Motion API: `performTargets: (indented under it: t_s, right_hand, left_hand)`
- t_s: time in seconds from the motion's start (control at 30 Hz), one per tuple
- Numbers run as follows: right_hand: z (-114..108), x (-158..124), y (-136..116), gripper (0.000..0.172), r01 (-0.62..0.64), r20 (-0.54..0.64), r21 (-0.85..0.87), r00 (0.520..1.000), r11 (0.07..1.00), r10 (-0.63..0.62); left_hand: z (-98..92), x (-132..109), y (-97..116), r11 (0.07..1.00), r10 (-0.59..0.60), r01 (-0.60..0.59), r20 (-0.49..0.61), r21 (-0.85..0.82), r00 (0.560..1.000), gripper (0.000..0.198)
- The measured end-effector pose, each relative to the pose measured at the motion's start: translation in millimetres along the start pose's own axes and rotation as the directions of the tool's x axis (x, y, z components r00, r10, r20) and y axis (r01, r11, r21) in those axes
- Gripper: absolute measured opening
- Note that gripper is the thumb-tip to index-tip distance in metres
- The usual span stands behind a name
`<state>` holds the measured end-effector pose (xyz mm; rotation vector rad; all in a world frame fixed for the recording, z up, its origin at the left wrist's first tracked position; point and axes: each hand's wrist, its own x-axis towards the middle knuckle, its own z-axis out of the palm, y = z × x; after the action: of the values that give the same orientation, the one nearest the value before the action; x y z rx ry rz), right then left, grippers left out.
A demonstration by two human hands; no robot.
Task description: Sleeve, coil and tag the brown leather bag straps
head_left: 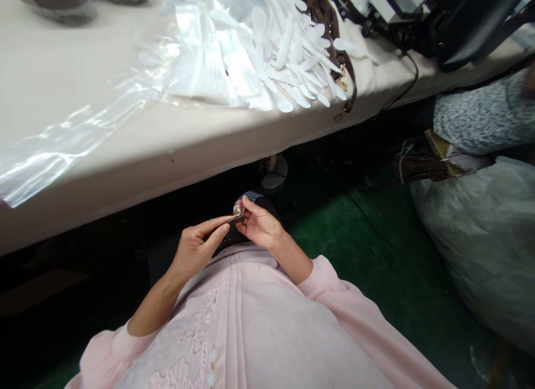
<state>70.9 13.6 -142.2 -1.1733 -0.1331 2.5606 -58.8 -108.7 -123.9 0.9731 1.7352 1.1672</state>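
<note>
Over my lap, just in front of the pink top, both hands meet at a narrow brown strap [235,217] with small gold-coloured metal fittings at its end. My left hand [199,243] pinches the strap between thumb and straight fingers. Fingers of my right hand [261,224] close on the fitting end, where something shiny and clear, perhaps plastic film, also shows. The strap's far part is hidden by the hands and the dark area below.
A cloth-covered table [125,149] bears clear plastic bags [200,60], white slips [292,60] and brown straps with gold clasps [341,79]. A black machine [468,27] stands far right. Below it are a person's patterned sleeve [480,113] and a large translucent sack [480,238].
</note>
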Motion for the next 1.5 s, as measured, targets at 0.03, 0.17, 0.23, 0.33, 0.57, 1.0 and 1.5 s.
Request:
performTargets:
  t_s: [0.03, 0.17, 0.23, 0.33, 0.57, 1.0, 1.5]
  right_hand:
    - [1, -1, -1, 0.022, -0.004, -0.014, 0.010, 1.000, 1.000, 0.004]
    - [1, -1, -6, 0.021, 0.012, -0.021, 0.044, 1.000, 0.999, -0.011]
    - [0, -1, -8, 0.022, 0.024, -0.005, 0.065, 1.000, 0.998, -0.024]
    - [-2, -2, -8, 0.026, 0.109, 0.029, 0.025, 0.994, 0.994, -0.110]
    - [5, -10, 2, 0.027, 0.465, 0.079, -0.321, 0.881, 0.825, -0.467]
    - [10, -12, 21, 0.033, 0.385, 0.086, -0.350, 0.921, 0.854, -0.380]
    - [2, -16, -7, 0.024, 0.374, 0.030, -0.195, 0.926, 0.907, -0.376]
  left_hand:
    - [-0.5, 0, -1, 1.000, -0.010, 0.010, -0.012, -0.001, 1.000, 0.037]
    - [-2.0, 1, -2, 0.999, -0.051, 0.051, -0.042, -0.009, 0.998, 0.037]
    - [-2.2, 2, -3, 0.998, -0.067, 0.067, -0.072, -0.006, 0.995, 0.036]
    - [-1.0, 3, -1, 0.995, -0.097, 0.096, -0.114, -0.008, 0.989, 0.036]
    - [9.0, 3, 8, 0.980, -0.183, 0.175, -0.081, -0.093, 0.980, 0.037]
    - [26.4, 16, 17, 0.958, -0.198, 0.165, -0.128, -0.233, 0.972, 0.029]
    - [-19.1, 23, 16, 0.960, -0.009, -0.033, -0.152, -0.276, 0.988, 0.039]
